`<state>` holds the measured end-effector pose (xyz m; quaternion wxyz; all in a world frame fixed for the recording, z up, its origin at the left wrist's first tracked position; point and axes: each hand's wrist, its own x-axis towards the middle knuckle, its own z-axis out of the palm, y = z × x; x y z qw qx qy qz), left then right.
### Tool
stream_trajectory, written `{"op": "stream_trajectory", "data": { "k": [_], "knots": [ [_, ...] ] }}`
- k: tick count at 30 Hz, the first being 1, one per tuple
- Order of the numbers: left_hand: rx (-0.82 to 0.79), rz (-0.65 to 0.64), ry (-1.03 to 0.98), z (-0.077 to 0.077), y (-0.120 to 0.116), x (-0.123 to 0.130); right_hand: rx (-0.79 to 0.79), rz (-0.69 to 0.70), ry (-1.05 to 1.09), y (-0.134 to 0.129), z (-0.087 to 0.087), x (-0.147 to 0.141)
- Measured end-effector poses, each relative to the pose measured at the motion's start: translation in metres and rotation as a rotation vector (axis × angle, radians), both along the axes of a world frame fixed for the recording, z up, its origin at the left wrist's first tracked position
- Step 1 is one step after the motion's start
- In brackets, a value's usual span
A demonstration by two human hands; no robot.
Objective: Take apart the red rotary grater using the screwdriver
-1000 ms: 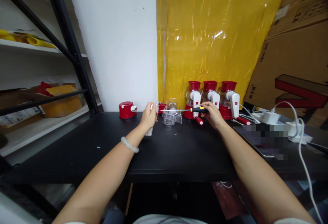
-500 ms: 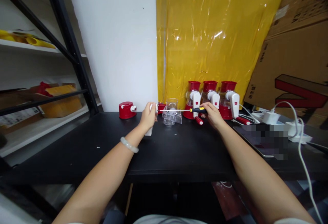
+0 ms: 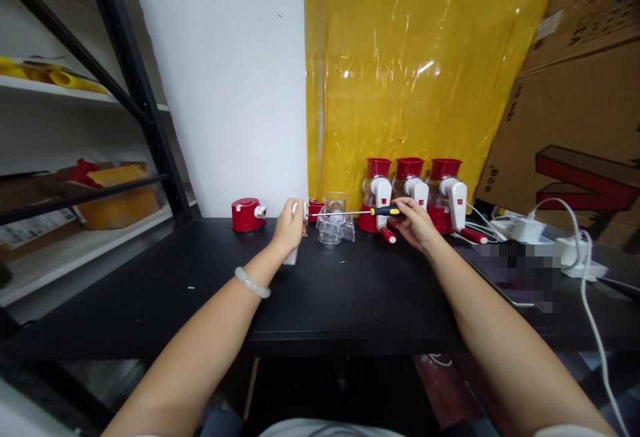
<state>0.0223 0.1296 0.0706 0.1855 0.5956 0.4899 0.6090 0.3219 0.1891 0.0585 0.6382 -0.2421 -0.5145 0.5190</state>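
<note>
My left hand (image 3: 290, 229) is closed around a white part (image 3: 291, 257), whose lower end sticks out below the fingers. My right hand (image 3: 415, 224) grips the black and yellow handle of a screwdriver (image 3: 384, 211). Its long shaft points left and its tip meets the piece in my left hand. Behind the shaft stands a clear plastic housing (image 3: 331, 232), with a red part (image 3: 315, 209) beside it. A red base (image 3: 249, 216) with a white knob sits to the left of my left hand.
Three red and white grinders (image 3: 379, 190) with cranks stand at the back right. A tablet (image 3: 493, 274), white chargers (image 3: 528, 229) and cables lie on the black table (image 3: 320, 314) at the right. A large carton (image 3: 565, 117) leans behind them.
The screwdriver's handle has risen slightly, and the fingers of my right hand have shifted around its end. My left hand holds the white part in the same place.
</note>
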Motion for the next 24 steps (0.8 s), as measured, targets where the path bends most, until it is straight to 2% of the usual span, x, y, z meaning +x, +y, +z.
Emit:
{"op": "stream_trajectory", "data": {
  "k": [5, 8, 14, 24],
  "knots": [
    [-0.002, -0.004, 0.021, 0.0, 0.0, 0.001, -0.012, 0.022, -0.007, -0.002, 0.001, 0.0],
    [-0.001, -0.006, 0.016, -0.001, 0.0, 0.002, 0.003, -0.072, -0.056, 0.002, 0.0, 0.0],
    [0.001, -0.004, 0.019, -0.002, 0.001, 0.0, 0.118, -0.264, -0.332, 0.009, -0.005, 0.004],
    [-0.009, 0.005, 0.027, -0.001, 0.0, 0.001, 0.025, -0.124, -0.163, 0.004, -0.001, 0.001]
  ]
}}
